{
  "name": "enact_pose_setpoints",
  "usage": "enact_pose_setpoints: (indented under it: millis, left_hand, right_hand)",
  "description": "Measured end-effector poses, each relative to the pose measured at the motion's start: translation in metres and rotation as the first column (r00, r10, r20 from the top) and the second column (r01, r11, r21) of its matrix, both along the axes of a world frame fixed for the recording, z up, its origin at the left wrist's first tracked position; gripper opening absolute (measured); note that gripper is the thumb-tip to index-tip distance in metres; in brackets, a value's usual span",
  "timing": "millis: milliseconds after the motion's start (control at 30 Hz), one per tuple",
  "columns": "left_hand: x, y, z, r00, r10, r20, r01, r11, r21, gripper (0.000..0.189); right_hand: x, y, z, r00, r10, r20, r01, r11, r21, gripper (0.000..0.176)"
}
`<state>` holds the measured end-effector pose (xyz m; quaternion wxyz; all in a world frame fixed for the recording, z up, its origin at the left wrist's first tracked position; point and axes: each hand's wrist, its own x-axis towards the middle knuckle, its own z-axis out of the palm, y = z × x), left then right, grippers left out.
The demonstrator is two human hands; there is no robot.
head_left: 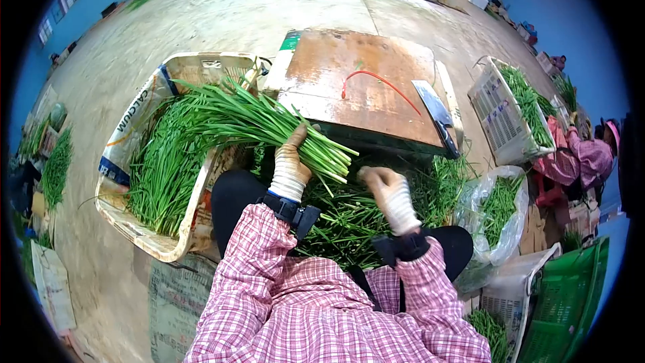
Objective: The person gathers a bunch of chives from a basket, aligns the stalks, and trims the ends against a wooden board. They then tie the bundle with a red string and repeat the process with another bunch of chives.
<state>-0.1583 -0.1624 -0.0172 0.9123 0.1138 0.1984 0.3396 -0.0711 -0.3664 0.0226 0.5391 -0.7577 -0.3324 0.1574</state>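
My left hand, in a white-cuffed work glove, is closed around a bunch of garlic chives. The pale stem ends point right and the green leaves spread left over a crate. Just right of the stem ends is my right hand, also white-cuffed, its fingers curled together and apart from the bunch. Whether anything small is between those fingers I cannot make out. Below both hands, a pile of loose chives lies between my knees. Ahead is a wooden board bearing a red tie and a cleaver.
At left stands a dirty white crate full of chives. To the right are another white crate, a clear plastic bag with greens and a green crate. A co-worker sits at the far right.
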Motion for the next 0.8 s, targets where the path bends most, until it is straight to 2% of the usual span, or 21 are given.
enact_pose_setpoints:
  millis: [67,100,133,200,233,267,333,367,400,433,467,500,533,600,633,667,700,733,800]
  left_hand:
    - [0.003,-0.007,0.0,0.999,0.022,-0.03,-0.02,0.997,0.068,0.02]
    - [0.005,-0.01,0.001,0.998,0.044,-0.051,-0.041,0.997,0.064,0.021]
    - [0.006,-0.008,-0.001,0.995,0.074,-0.073,-0.067,0.994,0.091,0.021]
    - [0.004,-0.003,-0.007,0.983,0.142,-0.114,-0.126,0.982,0.143,0.021]
    - [0.0,-0.005,0.0,0.98,0.168,-0.103,-0.15,0.974,0.169,0.024]
    - [-0.001,-0.004,-0.001,0.977,0.182,-0.114,-0.16,0.971,0.177,0.024]
    - [-0.002,-0.001,0.004,0.97,0.202,-0.137,-0.173,0.965,0.196,0.025]
    - [-0.001,-0.004,0.005,0.959,0.251,-0.136,-0.213,0.946,0.244,0.027]
    - [0.0,-0.009,0.01,0.954,0.263,-0.14,-0.222,0.941,0.254,0.027]
    - [0.001,-0.013,0.013,0.95,0.277,-0.144,-0.233,0.936,0.264,0.028]
    - [0.002,-0.016,0.015,0.945,0.293,-0.146,-0.246,0.93,0.273,0.028]
    - [0.001,-0.016,0.015,0.951,0.269,-0.15,-0.224,0.938,0.265,0.03]
    - [0.001,-0.014,0.012,0.96,0.243,-0.14,-0.196,0.939,0.282,0.029]
    - [-0.001,-0.012,0.006,0.973,0.193,-0.124,-0.146,0.938,0.314,0.029]
    - [-0.002,-0.014,0.008,0.975,0.2,-0.1,-0.155,0.926,0.344,0.025]
    - [-0.004,-0.014,0.008,0.978,0.189,-0.089,-0.148,0.927,0.343,0.025]
    - [-0.005,-0.014,0.01,0.981,0.176,-0.079,-0.139,0.929,0.344,0.024]
    - [-0.006,-0.014,0.013,0.985,0.161,-0.068,-0.128,0.93,0.345,0.023]
    - [-0.008,-0.009,0.015,0.983,0.163,-0.089,-0.128,0.942,0.31,0.023]
  right_hand:
    - [-0.012,0.02,0.009,0.984,0.043,-0.171,-0.057,0.995,-0.082,0.036]
    - [-0.016,0.027,0.012,0.98,-0.021,-0.199,-0.014,0.985,-0.175,0.041]
    - [-0.013,0.029,-0.001,0.972,-0.017,-0.236,-0.009,0.994,-0.107,0.032]
    - [-0.005,0.02,-0.008,0.97,0.004,-0.245,-0.029,0.995,-0.096,0.031]
    - [0.003,0.015,-0.021,0.992,-0.022,-0.126,0.009,0.994,-0.106,0.031]
    - [0.013,0.007,-0.03,0.99,-0.083,-0.113,0.054,0.97,-0.239,0.022]
    - [0.007,0.008,-0.025,0.966,-0.074,0.247,0.071,0.997,0.023,0.015]
    - [0.004,0.014,-0.021,0.933,-0.026,0.358,-0.04,0.984,0.176,0.015]
    - [-0.004,0.021,-0.003,0.838,-0.018,0.545,-0.048,0.993,0.106,0.018]
    - [-0.009,0.028,0.005,0.769,0.043,0.637,-0.06,0.998,0.006,0.018]
    - [-0.012,0.033,0.009,0.689,0.113,0.716,-0.062,0.993,-0.097,0.02]
    - [-0.01,0.041,0.004,0.61,0.15,0.778,-0.103,0.989,-0.109,0.021]
    - [-0.01,0.044,0.0,0.592,0.167,0.788,-0.089,0.986,-0.143,0.02]
    - [-0.012,0.044,0.002,0.655,0.216,0.724,-0.07,0.971,-0.227,0.018]
    - [-0.012,0.043,0.006,0.819,0.212,0.533,-0.115,0.971,-0.211,0.016]
    - [-0.011,0.041,0.01,0.931,0.202,0.304,-0.151,0.972,-0.183,0.015]
    - [-0.013,0.036,0.016,0.985,0.169,-0.025,-0.171,0.982,-0.079,0.02]
    - [-0.01,0.032,0.017,0.959,0.185,-0.217,-0.179,0.983,0.047,0.025]
    - [0.0,0.018,0.004,0.973,0.067,-0.219,-0.063,0.998,0.025,0.025]
